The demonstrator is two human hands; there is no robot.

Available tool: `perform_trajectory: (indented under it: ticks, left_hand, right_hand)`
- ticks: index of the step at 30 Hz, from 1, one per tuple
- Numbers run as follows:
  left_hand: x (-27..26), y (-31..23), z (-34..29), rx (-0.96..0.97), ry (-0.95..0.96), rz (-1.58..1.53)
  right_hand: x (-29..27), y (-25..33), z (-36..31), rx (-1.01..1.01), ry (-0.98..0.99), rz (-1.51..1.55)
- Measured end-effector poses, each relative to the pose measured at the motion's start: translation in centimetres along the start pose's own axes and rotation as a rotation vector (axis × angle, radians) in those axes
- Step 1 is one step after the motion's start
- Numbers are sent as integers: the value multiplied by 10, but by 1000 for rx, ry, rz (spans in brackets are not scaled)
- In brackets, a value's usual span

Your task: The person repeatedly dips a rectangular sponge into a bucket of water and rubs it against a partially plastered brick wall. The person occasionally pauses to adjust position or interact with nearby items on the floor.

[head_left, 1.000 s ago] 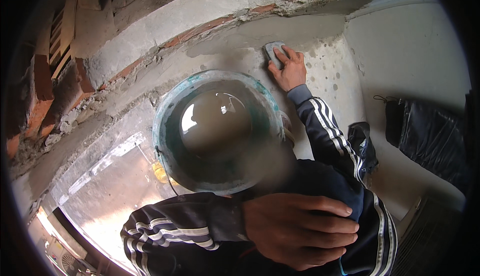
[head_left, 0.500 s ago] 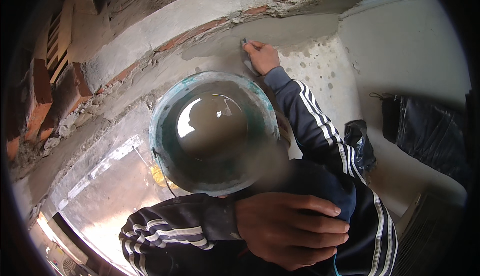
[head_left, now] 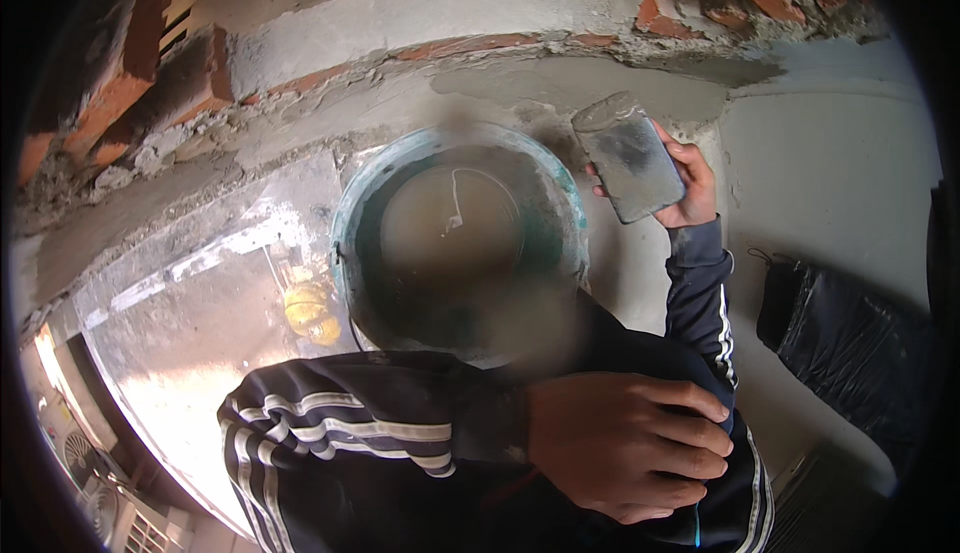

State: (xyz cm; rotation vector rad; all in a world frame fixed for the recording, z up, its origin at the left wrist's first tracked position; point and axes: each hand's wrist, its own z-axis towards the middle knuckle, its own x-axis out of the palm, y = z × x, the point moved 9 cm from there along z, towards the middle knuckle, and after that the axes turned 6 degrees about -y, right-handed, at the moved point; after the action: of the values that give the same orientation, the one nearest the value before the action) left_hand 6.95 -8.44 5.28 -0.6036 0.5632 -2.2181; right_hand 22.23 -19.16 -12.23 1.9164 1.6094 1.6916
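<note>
In my right hand (head_left: 693,183) I grip a flat grey rectangular plate (head_left: 632,168), likely a plastering scraper, tilted with its broad face showing. Wet mortar (head_left: 606,111) lies along its far edge. The plate is just right of a round bucket (head_left: 352,178) with a teal, mortar-smeared rim, and holds murky water (head_left: 450,238). My left hand (head_left: 630,443) lies over my dark-clothed knee, its fingers a little apart and bent over the cloth, holding nothing. Behind the plate runs a grey plastered band (head_left: 540,83).
Broken red bricks (head_left: 205,73) and a rough ledge (head_left: 430,13) edge the far side. A yellow object (head_left: 308,311) lies on a pale surface left of the bucket. A black bag (head_left: 850,343) is against the right wall (head_left: 830,163). Outdoor fan units (head_left: 80,453) show at lower left.
My right hand has come off the plastered band toward me and to the right, turning the plate's face into view. My left hand stays on the knee; the whole view has shifted somewhat.
</note>
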Motion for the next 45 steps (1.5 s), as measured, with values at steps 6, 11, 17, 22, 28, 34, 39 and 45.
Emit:
perform_trajectory:
  ticks: [6,11,17,22,28,34,39,45]
  left_hand:
    - [13,-3,-4,74,22,48]
    - [8,8,-5,15,25,196]
    - [-47,56,-55,-488,179,554]
    - [-121,101,-179,-1414,633,927]
    - [-161,119,-260,-1356,686,987]
    - [-209,127,-305,-1888,-612,325]
    - [-214,121,-310,-1921,-687,395]
    - [-217,130,-326,-1868,-430,338]
  right_hand:
    - [72,-19,6,34,113,-894]
    - [86,-98,47,292,396,-1445]
    - [41,-165,71,155,284,-1941]
    - [41,-186,73,6,384,-1982]
    - [33,-207,99,72,165,-1944]
    - [-40,-290,151,259,-168,-1512]
    - [-5,-268,131,64,-21,-1414]
    - [27,-251,113,-184,95,-1335]
